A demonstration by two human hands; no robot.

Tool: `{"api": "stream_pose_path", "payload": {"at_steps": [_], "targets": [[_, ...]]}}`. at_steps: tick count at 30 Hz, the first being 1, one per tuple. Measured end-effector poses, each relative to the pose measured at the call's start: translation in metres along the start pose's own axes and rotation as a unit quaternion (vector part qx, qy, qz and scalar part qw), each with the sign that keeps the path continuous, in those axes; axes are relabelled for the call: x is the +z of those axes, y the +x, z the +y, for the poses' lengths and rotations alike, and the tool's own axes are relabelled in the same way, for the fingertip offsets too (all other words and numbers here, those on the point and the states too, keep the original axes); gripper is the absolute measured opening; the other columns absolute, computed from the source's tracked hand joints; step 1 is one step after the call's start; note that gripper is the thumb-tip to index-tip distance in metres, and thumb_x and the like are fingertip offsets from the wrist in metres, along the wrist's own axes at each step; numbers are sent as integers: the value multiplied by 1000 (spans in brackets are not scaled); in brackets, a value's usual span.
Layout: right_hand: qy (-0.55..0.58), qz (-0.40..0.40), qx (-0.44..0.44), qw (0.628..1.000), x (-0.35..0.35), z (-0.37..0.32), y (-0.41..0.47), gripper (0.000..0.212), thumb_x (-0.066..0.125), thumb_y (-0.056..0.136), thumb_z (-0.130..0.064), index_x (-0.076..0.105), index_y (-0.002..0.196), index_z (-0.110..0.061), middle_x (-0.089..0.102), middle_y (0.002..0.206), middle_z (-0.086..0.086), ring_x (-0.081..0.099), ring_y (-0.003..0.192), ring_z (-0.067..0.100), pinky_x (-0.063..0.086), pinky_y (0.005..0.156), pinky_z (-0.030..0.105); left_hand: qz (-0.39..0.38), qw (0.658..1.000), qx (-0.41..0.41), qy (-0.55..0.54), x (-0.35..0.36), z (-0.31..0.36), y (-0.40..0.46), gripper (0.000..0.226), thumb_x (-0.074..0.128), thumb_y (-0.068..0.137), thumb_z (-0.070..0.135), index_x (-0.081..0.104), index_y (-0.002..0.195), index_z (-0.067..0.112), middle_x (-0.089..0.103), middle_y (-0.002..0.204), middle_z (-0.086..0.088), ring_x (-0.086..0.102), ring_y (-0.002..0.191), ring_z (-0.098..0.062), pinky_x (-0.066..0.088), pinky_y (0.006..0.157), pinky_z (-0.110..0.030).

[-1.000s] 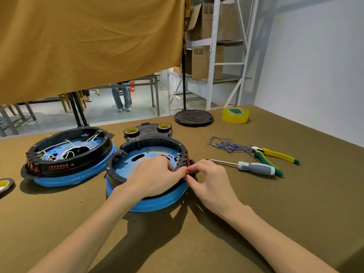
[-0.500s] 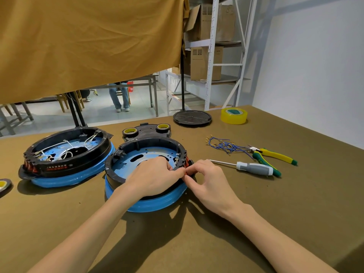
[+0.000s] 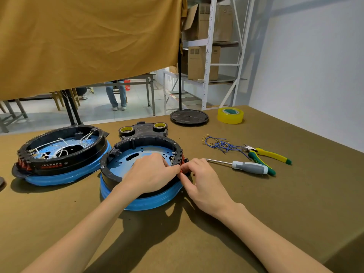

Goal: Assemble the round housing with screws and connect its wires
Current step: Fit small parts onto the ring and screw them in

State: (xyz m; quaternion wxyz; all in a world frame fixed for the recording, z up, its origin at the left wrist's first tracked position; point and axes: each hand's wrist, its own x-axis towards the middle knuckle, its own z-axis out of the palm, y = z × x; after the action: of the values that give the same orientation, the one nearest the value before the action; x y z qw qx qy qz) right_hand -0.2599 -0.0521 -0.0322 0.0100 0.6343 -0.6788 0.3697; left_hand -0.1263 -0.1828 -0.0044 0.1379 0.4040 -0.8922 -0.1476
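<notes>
Housing (image 3: 126, 166) centre-near on table, no wires inside yet. Left hand (image 3: 151, 174) and right hand (image 3: 204, 180) both pinch red part (image 3: 180, 172) at its right rim. Blue wires (image 3: 220, 143), screwdriver (image 3: 248, 166) lie right, untouched. Wired unit (image 3: 59, 152) left. Early stage.

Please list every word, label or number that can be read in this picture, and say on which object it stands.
Nothing can be read.
Left housing: red print on the black ring, too blurred.
Cardboard boxes on the shelf: printed marks, too small.
Pliers: small mark on the handle, illegible.
</notes>
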Motion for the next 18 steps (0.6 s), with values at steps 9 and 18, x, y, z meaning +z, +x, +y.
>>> {"api": "stream_pose_path", "payload": {"at_steps": [9, 18], "targets": [[43, 12, 6, 999, -7, 3, 0, 19, 69, 96, -29, 71, 115, -26, 63, 103, -16, 54, 99, -1, 43, 83, 11, 1, 1000, 9, -19, -3, 2, -5, 58, 48, 87, 72, 79, 86, 22, 74, 75, -1, 65, 66, -12, 55, 64, -33], [-350, -47, 260, 899, -52, 75, 21, 42, 50, 102, -42, 56, 131, -13, 56, 135, 12, 51, 127, 32, 40, 106, 44, -4, 999, -4, -40, 1, 1, -3, 67, 46, 81, 71, 77, 85, 11, 41, 55, 5, 42, 50, -14, 35, 54, -32]]}}
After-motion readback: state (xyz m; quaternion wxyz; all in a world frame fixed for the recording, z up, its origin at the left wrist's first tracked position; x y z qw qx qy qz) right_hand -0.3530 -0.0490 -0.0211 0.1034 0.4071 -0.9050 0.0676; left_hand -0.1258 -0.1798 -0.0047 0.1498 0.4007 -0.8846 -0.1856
